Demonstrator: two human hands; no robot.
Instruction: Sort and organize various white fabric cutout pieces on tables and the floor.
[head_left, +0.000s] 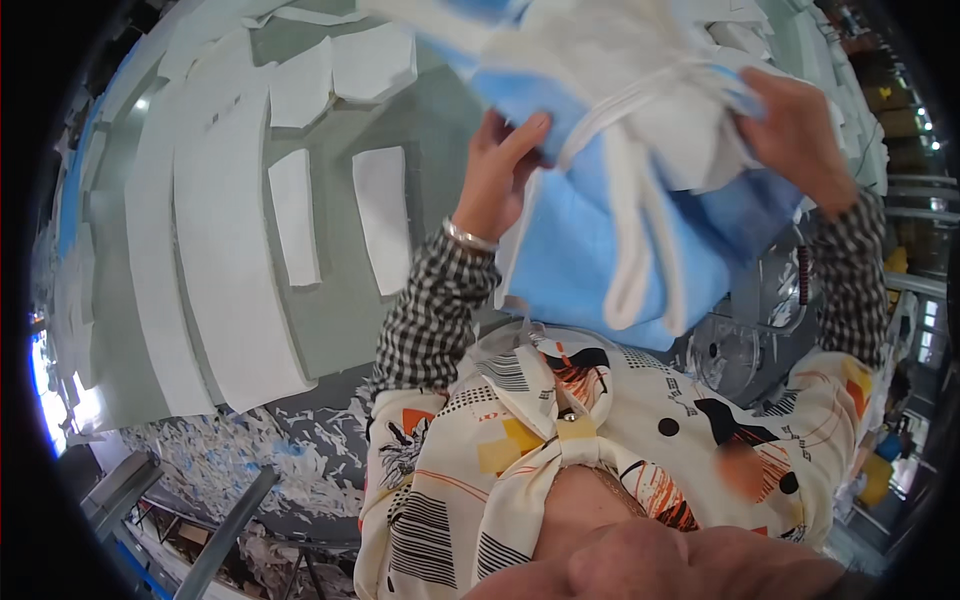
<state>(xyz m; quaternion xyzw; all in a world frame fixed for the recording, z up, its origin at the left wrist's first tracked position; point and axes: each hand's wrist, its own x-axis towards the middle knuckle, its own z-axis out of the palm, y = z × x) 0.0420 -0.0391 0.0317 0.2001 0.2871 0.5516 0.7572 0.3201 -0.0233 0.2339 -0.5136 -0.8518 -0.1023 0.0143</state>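
A bundle of light-blue fabric (585, 240) is lifted in front of me, with white fabric (667, 142) over its upper part. My left hand (502, 172) grips the left edge of the bundle between thumb and fingers. On its right side, my right hand (795, 135) is closed on the white and blue cloth. White strips (637, 225) cross the bundle between my hands and hang down in loops. The top of the bundle is blurred and runs out of view. Both sleeves are checked, and a silvery bracelet (469, 234) circles my left wrist.
Long white fabric panels (225, 225) and two short white pieces (382, 217) lie on the grey-green table (337, 315) to the left. More white pieces (375, 64) lie farther back. Scraps (262, 457) and metal bars (232, 532) are below left. A clear round part (720, 352) sits right of the bundle.
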